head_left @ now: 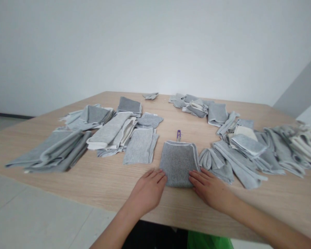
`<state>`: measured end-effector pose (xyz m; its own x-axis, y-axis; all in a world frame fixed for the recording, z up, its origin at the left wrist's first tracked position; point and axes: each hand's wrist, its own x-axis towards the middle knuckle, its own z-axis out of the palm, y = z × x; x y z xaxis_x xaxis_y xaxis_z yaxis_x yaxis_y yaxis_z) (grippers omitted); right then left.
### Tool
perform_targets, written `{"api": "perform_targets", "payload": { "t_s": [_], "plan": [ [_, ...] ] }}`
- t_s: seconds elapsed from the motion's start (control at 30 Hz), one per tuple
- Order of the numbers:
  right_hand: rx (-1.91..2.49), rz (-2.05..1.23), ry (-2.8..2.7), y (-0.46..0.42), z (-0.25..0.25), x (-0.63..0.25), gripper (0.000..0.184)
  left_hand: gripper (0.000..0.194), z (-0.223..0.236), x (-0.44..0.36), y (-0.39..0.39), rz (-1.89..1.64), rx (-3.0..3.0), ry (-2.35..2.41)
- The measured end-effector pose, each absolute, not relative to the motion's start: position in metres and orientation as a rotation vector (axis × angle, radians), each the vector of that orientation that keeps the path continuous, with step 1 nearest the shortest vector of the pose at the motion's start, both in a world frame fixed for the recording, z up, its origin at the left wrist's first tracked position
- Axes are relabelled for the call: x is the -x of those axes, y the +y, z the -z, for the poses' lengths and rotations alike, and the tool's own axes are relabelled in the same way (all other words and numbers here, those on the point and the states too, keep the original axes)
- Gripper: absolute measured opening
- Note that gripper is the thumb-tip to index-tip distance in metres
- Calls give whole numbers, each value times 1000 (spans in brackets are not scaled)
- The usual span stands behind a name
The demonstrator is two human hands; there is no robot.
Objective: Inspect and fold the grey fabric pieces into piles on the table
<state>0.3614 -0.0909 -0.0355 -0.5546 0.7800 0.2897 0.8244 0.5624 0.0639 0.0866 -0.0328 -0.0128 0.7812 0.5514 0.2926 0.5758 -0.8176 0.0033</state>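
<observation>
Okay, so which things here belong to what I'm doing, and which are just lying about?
In hand:
folded dark grey cloth, your left hand and right hand resting on it

Seemingly lying about:
small purple item beyond it
left cloth piles
right cloth piles
green material below

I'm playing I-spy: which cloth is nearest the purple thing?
The dark grey, squarish folded fabric; the purple tool lies at its far edge, no other's.
</observation>
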Motion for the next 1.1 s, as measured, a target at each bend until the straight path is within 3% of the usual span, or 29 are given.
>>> {"api": "perform_targets", "payload": {
  "t_s": [0.37, 0.73, 0.87, 1.1],
  "plan": [
    [1106, 446, -2422, -110, 42, -362, 23, 26, 20, -67, -51, 702, 2800, -730],
    [1039, 165, -2248, -125, -6, -360, 21, 29, -32, -54, -63, 1154, 2804, -717],
    [1201, 58, -2104, -97, -13, -361, 13, 22, -36, -70, -32, 1263, 2860, -1026],
    [1853, -62, -2073, -30, -19, -353, 27, 24, -21, -103, 37, 957, 2832, -1418]
  ]
}}
